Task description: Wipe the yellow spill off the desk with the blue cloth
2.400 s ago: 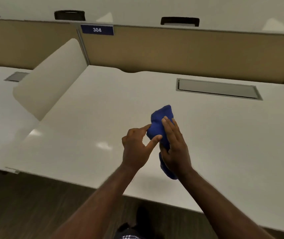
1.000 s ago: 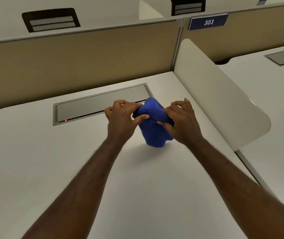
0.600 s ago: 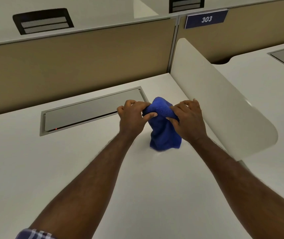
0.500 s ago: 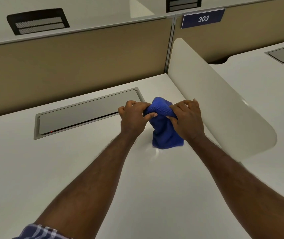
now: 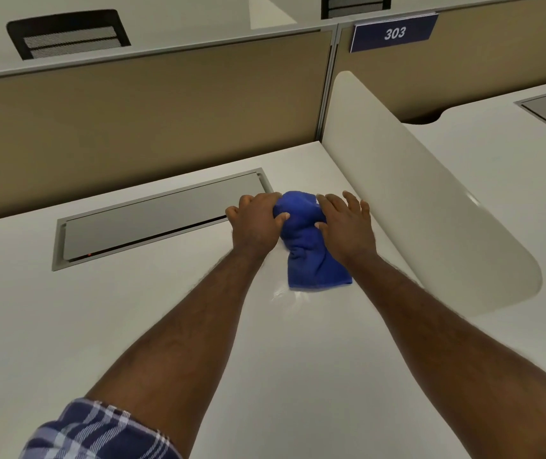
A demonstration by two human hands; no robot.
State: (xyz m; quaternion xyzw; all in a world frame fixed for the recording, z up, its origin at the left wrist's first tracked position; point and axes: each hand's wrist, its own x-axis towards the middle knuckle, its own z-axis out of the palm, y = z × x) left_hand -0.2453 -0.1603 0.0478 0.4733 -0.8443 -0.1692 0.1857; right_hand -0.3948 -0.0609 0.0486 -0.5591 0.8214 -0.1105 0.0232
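White desk [image 5: 132, 326] in an open-plan office bay, closed at the back by a tan partition [image 5: 149, 120] and on the right by a curved white side divider [image 5: 414, 193]; a number plate reading 303 [image 5: 394, 33] is fixed above. A grey cable-tray lid [image 5: 162, 213] is set flush in the desktop. The blue cloth [image 5: 308, 246] is bunched near the back right corner, its lower end lying on the desk. The left hand [image 5: 255, 223] clasps the cloth's upper left side with curled fingers; the right hand [image 5: 347, 226] presses on its right side with fingers spread. No yellow spill is visible; a faint glossy smear [image 5: 288, 294] lies just in front of the cloth. Probable risks: a wadded cloth offers little contact area and may streak liquid rather than lift it; strokes toward the lid could push residue into its seam; the nearby divider limits rightward travel, so the corner may be missed.
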